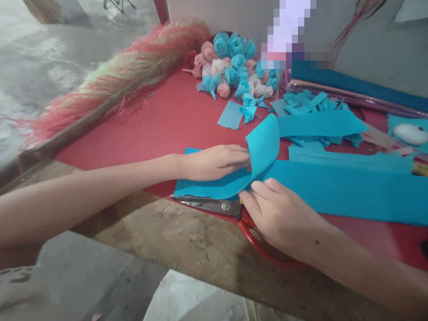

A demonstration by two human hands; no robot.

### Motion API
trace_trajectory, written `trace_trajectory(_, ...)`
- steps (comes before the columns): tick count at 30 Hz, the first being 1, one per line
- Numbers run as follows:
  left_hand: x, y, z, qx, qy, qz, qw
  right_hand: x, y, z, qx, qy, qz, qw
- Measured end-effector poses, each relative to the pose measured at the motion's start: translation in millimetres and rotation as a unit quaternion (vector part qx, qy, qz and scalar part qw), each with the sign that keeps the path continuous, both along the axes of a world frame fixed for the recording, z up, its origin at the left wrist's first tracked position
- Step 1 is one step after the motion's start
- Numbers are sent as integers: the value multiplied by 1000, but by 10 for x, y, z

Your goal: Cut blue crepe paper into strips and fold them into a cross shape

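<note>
A blue crepe paper strip (pixel 207 183) lies along the front of the red table, its middle part curled up in a flap. My left hand (pixel 219 162) rests on the strip with fingers together and bent, the tips against the flap and partly hidden. My right hand (pixel 277 209) is closed, thumb and fingers pinching the strip's lower edge near the fold. Under that edge lies a pair of scissors (pixel 209 204) with red handles, the blades pointing left. My right hand covers part of the handles. A wider folded length of blue crepe paper (pixel 354 191) extends to the right.
Blue and pink paper roses (pixel 237 67) are heaped at the back of the red table (pixel 133 129). Blue paper scraps (pixel 310 103) and a cut strip (pixel 321 123) lie behind my right hand. A fringed straw broom (pixel 110 84) borders the left side. A white oval object (pixel 410 133) sits far right.
</note>
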State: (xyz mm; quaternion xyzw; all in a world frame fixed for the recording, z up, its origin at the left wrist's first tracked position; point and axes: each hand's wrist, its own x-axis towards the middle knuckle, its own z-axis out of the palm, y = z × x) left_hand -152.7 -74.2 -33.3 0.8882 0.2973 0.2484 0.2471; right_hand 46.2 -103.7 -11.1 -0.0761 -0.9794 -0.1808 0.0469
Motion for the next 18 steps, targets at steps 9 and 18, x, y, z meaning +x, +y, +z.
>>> trace_trajectory(9, -3, 3, 6, -20, -8, 4, 1000, -6, -86, 33, -11, -54, -47, 997)
trace_trajectory(18, -9, 11, -3, -14, -11, 2, 1000, -119, -28, 1, 25, -19, -34, 999)
